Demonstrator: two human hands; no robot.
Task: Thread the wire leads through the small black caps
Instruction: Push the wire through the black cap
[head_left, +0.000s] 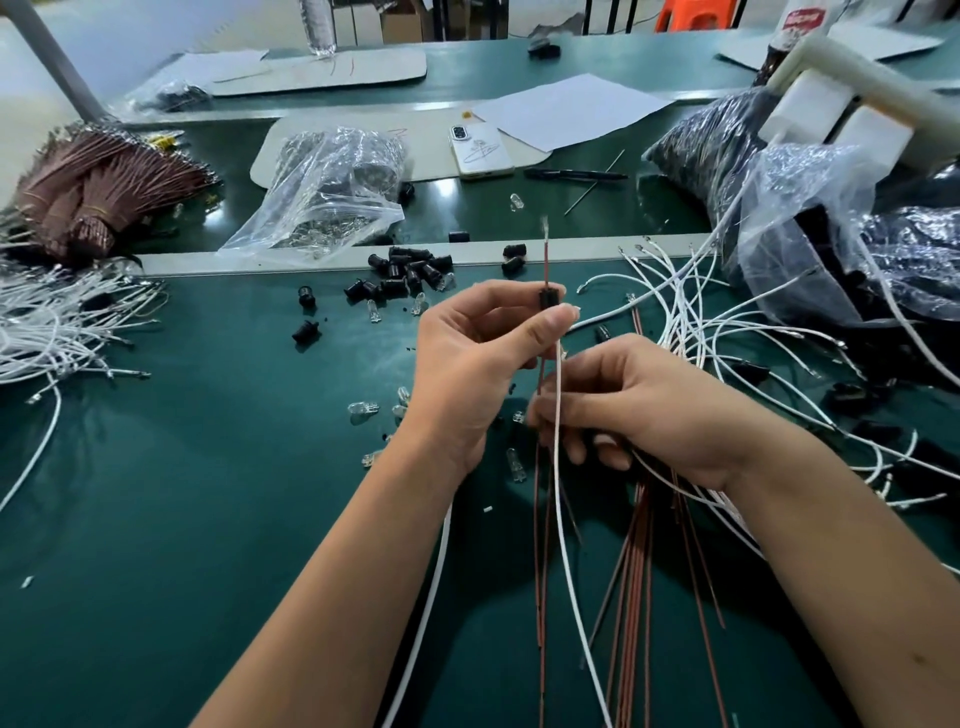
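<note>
The small black plastic cap (545, 300) sits pinched between the thumb and fingertips of the left hand (483, 353), held above the green mat (208, 467), with a thin red wire lead (546, 249) already standing upright out of its top. The right hand (639, 410), just below and nearer the body, grips the thin white wire lead (558, 410), which runs straight up toward the cap's underside. Its long axis lines up near vertical with the cap; spare black caps (410, 275) lie further off.

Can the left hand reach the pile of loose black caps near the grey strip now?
Probably not yet: the left hand pinches a black cap on the red wire. The path to the pile looks free.
</note>
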